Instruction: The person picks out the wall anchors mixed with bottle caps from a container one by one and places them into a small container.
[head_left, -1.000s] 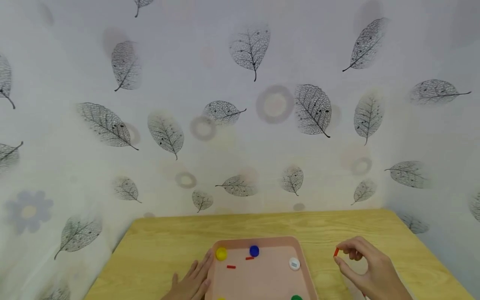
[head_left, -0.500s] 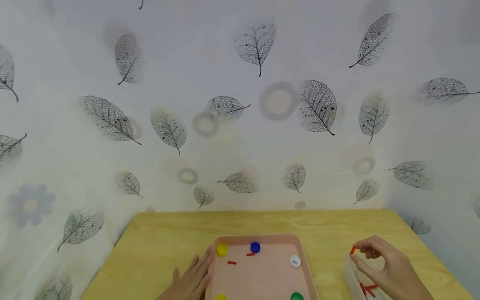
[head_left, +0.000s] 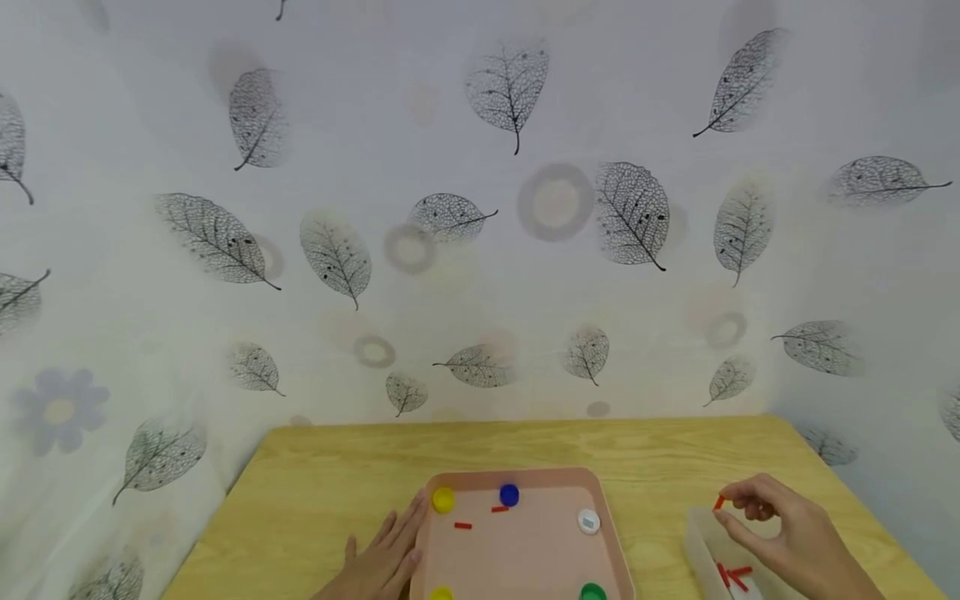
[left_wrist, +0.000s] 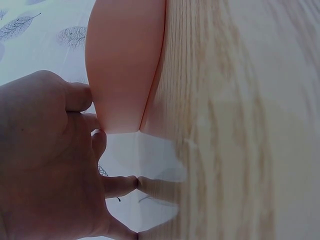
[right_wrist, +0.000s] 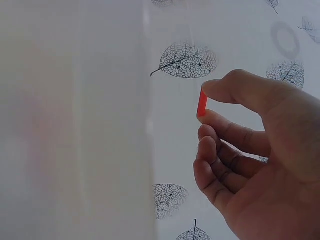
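Observation:
Between thumb and index finger my right hand (head_left: 795, 533) pinches a small red stick (right_wrist: 202, 103). It is held above a whitish, see-through box (head_left: 699, 542), where several more red sticks (head_left: 737, 572) lie. My left hand (head_left: 378, 560) lies with straight fingers against the left side of a pink tray (head_left: 617, 546). In the left wrist view its fingertips touch the tray's outer wall (left_wrist: 125, 65) and the table. Two red sticks, one of them a left stick (head_left: 462, 526), lie in the tray near its far side.
Around the tray's inside stand a yellow cap (head_left: 443, 500), a blue cap (head_left: 509, 495), a white cap (head_left: 588, 522) and a green cap (head_left: 593, 592). Another yellow cap (head_left: 441, 593) is cut by the lower edge. A leaf-patterned wall (head_left: 480, 292) rises behind the wooden table (head_left: 337, 467).
My right hand has moved to the right with the red stick, from beside the box to above it. My left hand has stayed at the tray's side.

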